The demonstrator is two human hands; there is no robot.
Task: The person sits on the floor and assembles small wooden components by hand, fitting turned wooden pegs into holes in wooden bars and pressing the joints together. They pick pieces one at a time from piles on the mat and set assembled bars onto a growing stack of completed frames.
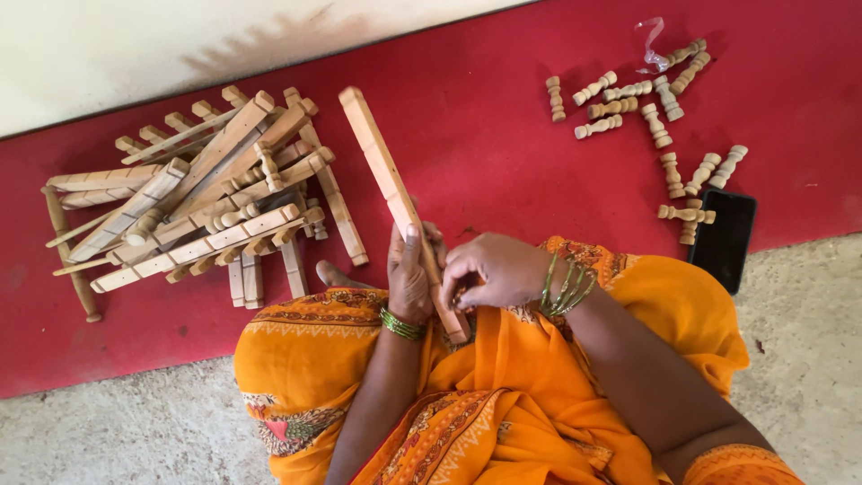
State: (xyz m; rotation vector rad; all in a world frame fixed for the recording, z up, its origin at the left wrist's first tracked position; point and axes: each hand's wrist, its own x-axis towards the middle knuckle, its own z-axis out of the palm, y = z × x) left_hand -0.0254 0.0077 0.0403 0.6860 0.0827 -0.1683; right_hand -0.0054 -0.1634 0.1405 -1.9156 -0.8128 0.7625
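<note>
Wooden slat [391, 189]: long, pale, with notches along one edge; held slanting up and away from the lap, lower end resting on the orange cloth [503, 395].
Left hand [409, 278]: wrapped round the slat's lower part, thumb laid along its face.
Right hand [489, 269]: just beside the left, fingers curled tight at the slat's lower end; whether they pinch a small piece cannot be told, the fingers hide it.
Green bangles [564, 286]: on the right wrist; a second set on the left.
Pile of wooden frames [202, 202]: well to the left of the left hand, slats and pegs stacked crosswise on the red mat [485, 135].
Turned wooden pegs [660, 121]: scattered beyond and to the right of the right hand.
Black phone [725, 238]: right of the right hand, at the mat's edge, touching the nearest pegs.
Clear plastic scrap [653, 45]: by the far pegs, hard to make out.
</note>
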